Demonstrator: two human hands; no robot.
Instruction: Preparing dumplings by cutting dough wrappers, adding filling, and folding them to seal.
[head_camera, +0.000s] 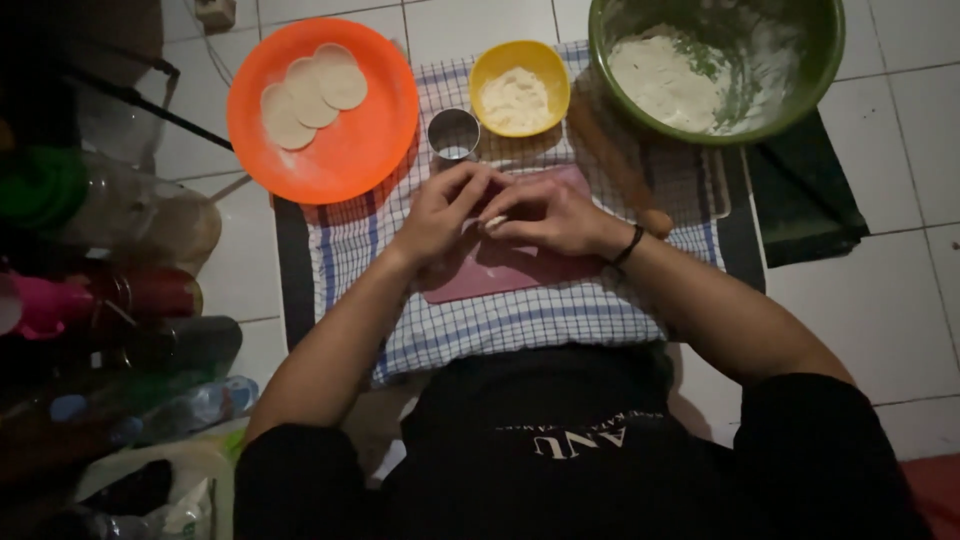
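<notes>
Right now both hands meet over a pink cutting board (500, 268) laid on a blue-checked cloth (500, 325) on the white tiled floor (900, 300): the left hand (440, 212) and the right hand (550, 215) have their fingertips drawn together, pinching a small pale piece of dough (493, 222) between them just above the board's far half — probably so the board catches any flour. Three flat dough rounds (313, 95) overlap on an orange plate (375, 150) at the far left, kept apart from the working spot. A small metal ring cutter (453, 133) stands just beyond the hands, with a yellow bowl of flour (520, 95) beside it and a big green bowl (815, 80), dusted white inside, at far right. A wooden rolling pin (620, 165) lies slantwise between the green bowl and the right wrist, close enough to be nudged. Bottles (150, 300) crowd the left edge, so free room lies mainly on the near part of the cloth and the bare tiles to the right.
</notes>
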